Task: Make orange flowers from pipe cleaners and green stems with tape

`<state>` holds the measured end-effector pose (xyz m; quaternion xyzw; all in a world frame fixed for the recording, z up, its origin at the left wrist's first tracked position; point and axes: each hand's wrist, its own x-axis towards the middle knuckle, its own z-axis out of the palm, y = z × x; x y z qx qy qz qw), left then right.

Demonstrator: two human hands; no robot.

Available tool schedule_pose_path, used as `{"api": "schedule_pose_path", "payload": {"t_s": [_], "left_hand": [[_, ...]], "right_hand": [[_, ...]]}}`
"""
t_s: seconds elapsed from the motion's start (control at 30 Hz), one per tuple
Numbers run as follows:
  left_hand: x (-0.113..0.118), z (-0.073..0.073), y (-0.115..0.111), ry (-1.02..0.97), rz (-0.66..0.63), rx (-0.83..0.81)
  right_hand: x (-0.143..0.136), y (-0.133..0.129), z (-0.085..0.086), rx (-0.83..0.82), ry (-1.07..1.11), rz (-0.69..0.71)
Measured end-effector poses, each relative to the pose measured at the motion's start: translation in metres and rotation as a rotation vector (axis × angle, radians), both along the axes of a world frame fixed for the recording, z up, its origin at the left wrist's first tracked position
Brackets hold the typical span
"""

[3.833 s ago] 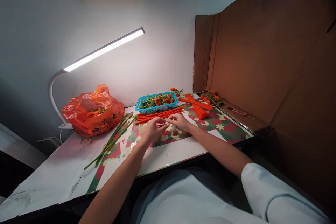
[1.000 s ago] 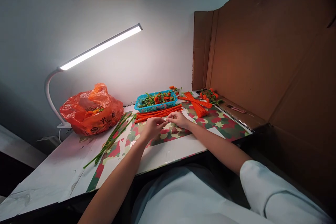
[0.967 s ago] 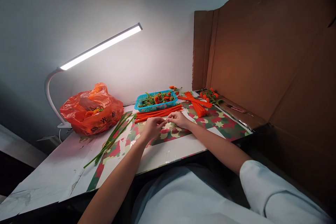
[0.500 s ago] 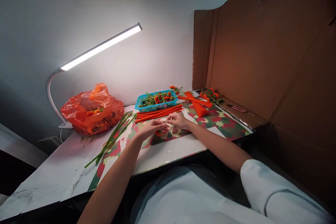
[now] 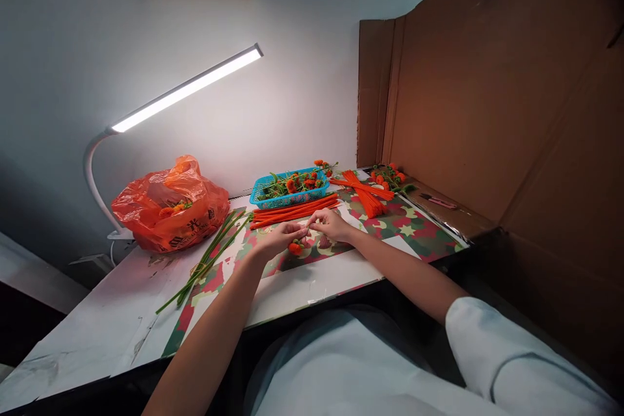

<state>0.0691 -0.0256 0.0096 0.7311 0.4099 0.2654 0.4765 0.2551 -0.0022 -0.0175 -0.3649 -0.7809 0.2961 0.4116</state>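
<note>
My left hand (image 5: 281, 238) and my right hand (image 5: 329, 223) meet over the camouflage-patterned sheet (image 5: 407, 229), fingertips almost touching. Both are closed in a pinch, and what lies between the fingertips is too small to make out. An orange flower head (image 5: 295, 247) shows just below my left fingers, with a bit of green by it. Behind the hands lies a bundle of orange stems (image 5: 292, 211). A blue basket (image 5: 290, 198) of orange flowers and green stems stands behind that bundle.
An orange plastic bag (image 5: 170, 208) holding flowers sits at the left, beside long green stems (image 5: 207, 260). A crossed orange bundle (image 5: 368, 194), more flowers (image 5: 389, 176) and a pink cutter (image 5: 439, 201) lie right. A lit lamp (image 5: 188, 89) hangs above; cardboard (image 5: 468, 97) walls the right side.
My left fingers have closed together and shifted slightly, and the orange flower head below them shows more fully. My right hand stays nearly where it was.
</note>
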Motion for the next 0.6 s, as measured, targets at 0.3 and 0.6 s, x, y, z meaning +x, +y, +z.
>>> {"api": "schedule_pose_path", "payload": {"t_s": [0.3,0.6], "left_hand": [[0.010,-0.002,-0.008,0.134,0.189,0.303],[0.009,-0.002,-0.006,0.228,0.150,0.282]], "right_hand": [[-0.002,-0.006,0.003,0.035,-0.107,-0.121],[-0.002,-0.007,0.004,0.011,-0.148,-0.169]]}}
